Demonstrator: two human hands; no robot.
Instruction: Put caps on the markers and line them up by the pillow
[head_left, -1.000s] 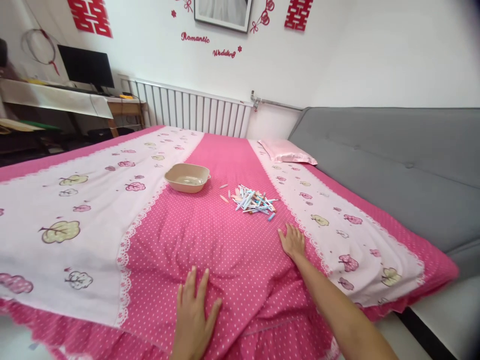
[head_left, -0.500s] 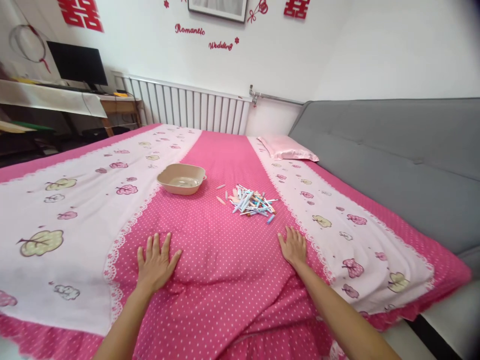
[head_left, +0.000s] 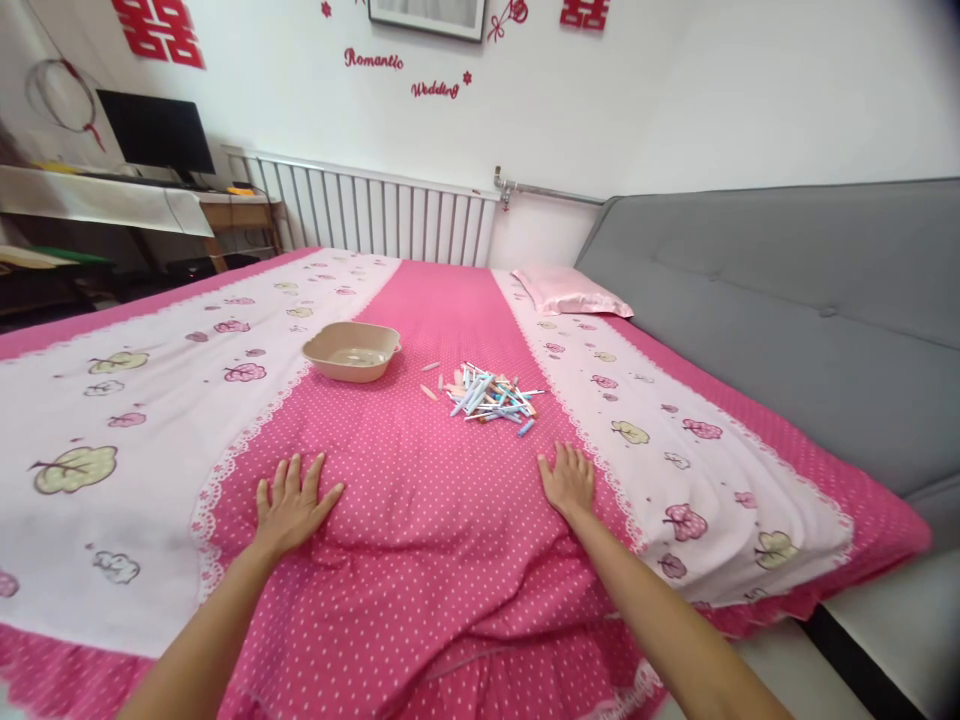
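Both palms rest flat on the pink dotted bedspread [head_left: 442, 500]. My left hand [head_left: 292, 503] has its fingers spread and holds nothing. On the right, my right hand [head_left: 568, 478] also lies with fingers stretched out, nothing in it. Beyond it is a heaped pile of slim pens [head_left: 491, 392], white, blue and peach, with several strays at its left. One blue piece [head_left: 526, 427] lies at the pile's near edge, closest to my right hand. A beige plastic basin [head_left: 352, 352] sits upright on the bed, beyond my left hand and left of the pile.
A pink pillow [head_left: 571, 290] lies at the far right, against the grey padded headboard [head_left: 780, 270]. Behind the bed's far edge runs a white radiator [head_left: 367, 205]. To the left, a desk [head_left: 240, 212] carries a black monitor [head_left: 157, 133].
The view has shifted slightly, so the bed, basin and pens appear a little further left. Both hands stay flat on the bedspread; nothing was picked up.
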